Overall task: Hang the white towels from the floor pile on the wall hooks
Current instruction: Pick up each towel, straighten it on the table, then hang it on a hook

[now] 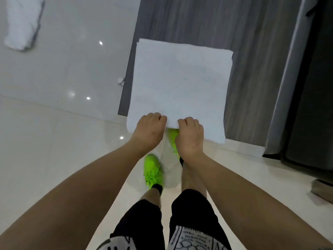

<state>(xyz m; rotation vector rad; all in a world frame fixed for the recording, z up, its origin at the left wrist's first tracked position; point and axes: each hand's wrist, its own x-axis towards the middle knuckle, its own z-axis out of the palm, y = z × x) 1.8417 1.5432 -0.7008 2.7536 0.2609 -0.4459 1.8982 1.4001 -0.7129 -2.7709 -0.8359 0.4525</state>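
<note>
From the head view, both hands hold one folded white towel point(180, 87) out in front of the person, above the floor. The left hand point(150, 129) grips the towel's near edge with its fingers curled over the cloth; the right hand point(190, 137) grips the same edge just beside it, fingers likewise curled round the hem, so each grip is closed on the towel. The towel spreads flat away from the hands, its far edge over the dark wood-grain panel point(234, 33). Below the towel's near edge stand two bright green shoes point(153, 170) on the pale tiled floor point(54, 141). Well to the left of the held towel, against the glossy grey wall point(72, 51), another white towel point(23, 22) shows, blurred. Right of the towel stands a dark door frame point(297, 87).
</note>
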